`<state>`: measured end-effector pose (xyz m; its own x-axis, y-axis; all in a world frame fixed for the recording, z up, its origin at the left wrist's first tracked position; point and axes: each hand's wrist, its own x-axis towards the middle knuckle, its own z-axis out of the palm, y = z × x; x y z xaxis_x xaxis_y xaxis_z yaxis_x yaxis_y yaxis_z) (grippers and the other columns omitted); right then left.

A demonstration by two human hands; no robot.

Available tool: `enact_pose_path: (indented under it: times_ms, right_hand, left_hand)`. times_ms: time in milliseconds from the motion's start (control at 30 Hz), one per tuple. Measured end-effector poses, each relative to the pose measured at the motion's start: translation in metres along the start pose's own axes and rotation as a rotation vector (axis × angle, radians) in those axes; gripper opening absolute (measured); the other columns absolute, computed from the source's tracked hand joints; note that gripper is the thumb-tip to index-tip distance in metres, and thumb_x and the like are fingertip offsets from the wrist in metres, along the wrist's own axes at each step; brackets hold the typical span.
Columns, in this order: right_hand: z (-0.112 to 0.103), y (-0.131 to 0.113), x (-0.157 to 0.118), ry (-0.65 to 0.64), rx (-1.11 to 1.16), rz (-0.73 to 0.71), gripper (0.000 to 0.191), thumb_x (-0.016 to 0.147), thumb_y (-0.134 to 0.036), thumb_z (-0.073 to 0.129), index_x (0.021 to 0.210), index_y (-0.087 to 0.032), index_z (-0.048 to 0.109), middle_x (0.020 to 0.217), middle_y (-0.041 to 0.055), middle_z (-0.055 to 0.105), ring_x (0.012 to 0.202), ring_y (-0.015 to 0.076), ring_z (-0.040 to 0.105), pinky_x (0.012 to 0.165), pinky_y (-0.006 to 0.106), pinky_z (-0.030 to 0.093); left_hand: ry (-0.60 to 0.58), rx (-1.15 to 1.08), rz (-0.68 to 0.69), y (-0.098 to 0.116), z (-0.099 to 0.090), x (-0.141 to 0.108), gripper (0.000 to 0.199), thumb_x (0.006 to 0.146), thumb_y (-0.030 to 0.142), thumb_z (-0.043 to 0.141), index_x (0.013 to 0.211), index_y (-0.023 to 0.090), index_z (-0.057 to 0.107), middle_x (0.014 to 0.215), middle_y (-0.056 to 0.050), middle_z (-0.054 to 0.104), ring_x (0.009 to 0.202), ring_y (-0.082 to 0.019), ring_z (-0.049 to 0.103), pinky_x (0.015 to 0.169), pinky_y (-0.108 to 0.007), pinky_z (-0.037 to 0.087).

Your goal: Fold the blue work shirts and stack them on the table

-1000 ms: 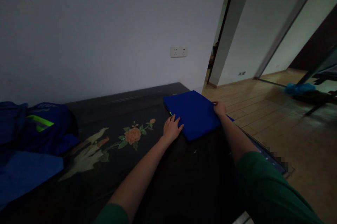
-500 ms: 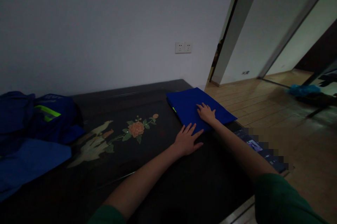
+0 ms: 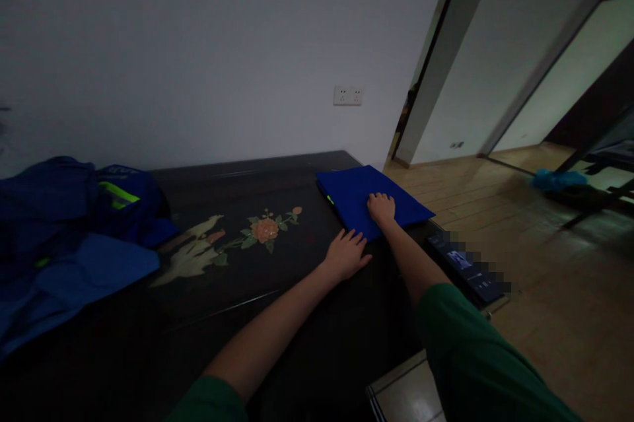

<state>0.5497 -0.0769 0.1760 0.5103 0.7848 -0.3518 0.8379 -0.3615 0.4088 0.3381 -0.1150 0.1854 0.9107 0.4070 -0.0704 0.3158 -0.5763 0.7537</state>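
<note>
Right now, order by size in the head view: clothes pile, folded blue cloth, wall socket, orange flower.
1. Clothes pile
2. Folded blue cloth
3. Wall socket and orange flower: too alike to rank

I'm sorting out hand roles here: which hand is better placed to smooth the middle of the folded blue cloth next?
Probably the right hand: it lies on the folded blue cloth, near its middle. The left hand is at the cloth's near edge, mostly over the dark tabletop.
</note>
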Motion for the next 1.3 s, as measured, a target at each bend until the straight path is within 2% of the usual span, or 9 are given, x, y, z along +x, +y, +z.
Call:
enact_pose_path:
  times_ms: [167, 367, 533, 667, 767, 867, 967, 1133, 1300]
  right_hand:
    - [-0.008, -0.018, -0.014, -0.023, 0.015, 0.033, 0.047, 0.096, -0.015, 0.022, 0.133, -0.013, 0.05, 0.134, 0.0216, 0.052, 0.124, 0.0303, 0.046, 0.102, 0.051, 0.028]
    - [-0.001, -0.043, -0.041, -0.144, 0.063, -0.02, 0.053, 0.098, -0.047, 0.03, 0.148, -0.029, 0.031, 0.154, 0.0128, 0.029, 0.138, 0.0376, 0.029, 0.103, 0.066, 0.024]
    - [0.005, -0.047, -0.056, -0.125, 0.093, -0.034, 0.054, 0.099, -0.048, 0.025, 0.15, -0.029, 0.029, 0.157, 0.0105, 0.025, 0.142, 0.0366, 0.02, 0.108, 0.065, 0.014]
    - [0.004, -0.044, -0.057, -0.063, 0.141, -0.039, 0.051, 0.099, -0.043, 0.031, 0.146, -0.024, 0.038, 0.153, 0.0123, 0.032, 0.141, 0.0375, 0.024, 0.108, 0.067, 0.016]
    - [0.0, -0.048, -0.059, 0.058, 0.226, -0.134, 0.047, 0.097, -0.032, 0.036, 0.14, -0.015, 0.045, 0.146, 0.0161, 0.042, 0.14, 0.0349, 0.029, 0.11, 0.064, 0.019]
    - [-0.005, -0.069, -0.073, 0.167, 0.447, -0.375, 0.046, 0.093, -0.024, 0.039, 0.137, -0.011, 0.046, 0.139, 0.0182, 0.05, 0.137, 0.0296, 0.036, 0.112, 0.052, 0.03]
    - [-0.012, -0.107, -0.107, 0.096, 0.664, -0.658, 0.042, 0.092, -0.026, 0.041, 0.133, -0.019, 0.05, 0.137, 0.0133, 0.053, 0.133, 0.0259, 0.043, 0.109, 0.049, 0.038]
    - [-0.022, -0.162, -0.176, -0.187, 0.664, -0.963, 0.042, 0.09, -0.025, 0.048, 0.131, -0.024, 0.054, 0.143, 0.01, 0.049, 0.133, 0.0248, 0.044, 0.112, 0.051, 0.035]
    - [-0.024, -0.175, -0.194, -0.257, 0.559, -1.07, 0.043, 0.09, -0.021, 0.05, 0.133, -0.023, 0.055, 0.145, 0.0102, 0.047, 0.135, 0.0265, 0.041, 0.113, 0.056, 0.03]
  left_hand:
    - [0.008, -0.053, -0.019, 0.008, 0.004, -0.007, 0.05, 0.097, 0.038, 0.035, 0.138, 0.011, 0.046, 0.147, -0.013, 0.044, 0.14, -0.024, 0.034, 0.117, -0.046, 0.023]
    - [0.026, -0.151, -0.004, -0.017, -0.019, -0.035, 0.046, 0.096, 0.035, 0.039, 0.137, 0.015, 0.048, 0.149, -0.012, 0.04, 0.141, -0.022, 0.032, 0.118, -0.046, 0.019]
    - [0.272, -0.073, -0.25, -0.113, -0.064, -0.112, 0.038, 0.092, 0.025, 0.042, 0.127, 0.021, 0.056, 0.145, -0.007, 0.046, 0.138, -0.021, 0.037, 0.117, -0.048, 0.019]
    - [0.473, 0.175, -0.558, -0.21, -0.106, -0.221, 0.039, 0.089, 0.027, 0.042, 0.122, 0.016, 0.058, 0.138, -0.014, 0.051, 0.134, -0.029, 0.04, 0.112, -0.054, 0.024]
    - [0.546, 0.377, -0.722, -0.254, -0.136, -0.311, 0.039, 0.089, 0.028, 0.042, 0.123, 0.016, 0.056, 0.137, -0.014, 0.051, 0.132, -0.031, 0.041, 0.111, -0.055, 0.025]
    - [0.565, 0.527, -0.914, -0.265, -0.157, -0.379, 0.04, 0.088, 0.026, 0.046, 0.126, 0.018, 0.055, 0.138, -0.011, 0.05, 0.131, -0.031, 0.041, 0.11, -0.055, 0.026]
    - [0.563, 0.579, -1.136, -0.263, -0.16, -0.414, 0.048, 0.088, 0.029, 0.048, 0.135, 0.015, 0.05, 0.143, -0.017, 0.043, 0.133, -0.036, 0.036, 0.108, -0.056, 0.028]
    - [0.468, 0.509, -1.323, -0.269, -0.131, -0.424, 0.063, 0.092, 0.043, 0.043, 0.15, 0.021, 0.029, 0.151, -0.02, 0.029, 0.137, -0.041, 0.027, 0.106, -0.061, 0.026]
    - [0.562, 0.513, -1.318, -0.276, -0.118, -0.426, 0.073, 0.091, 0.047, 0.043, 0.152, 0.015, 0.019, 0.139, -0.021, 0.045, 0.13, -0.036, 0.039, 0.107, -0.054, 0.027]
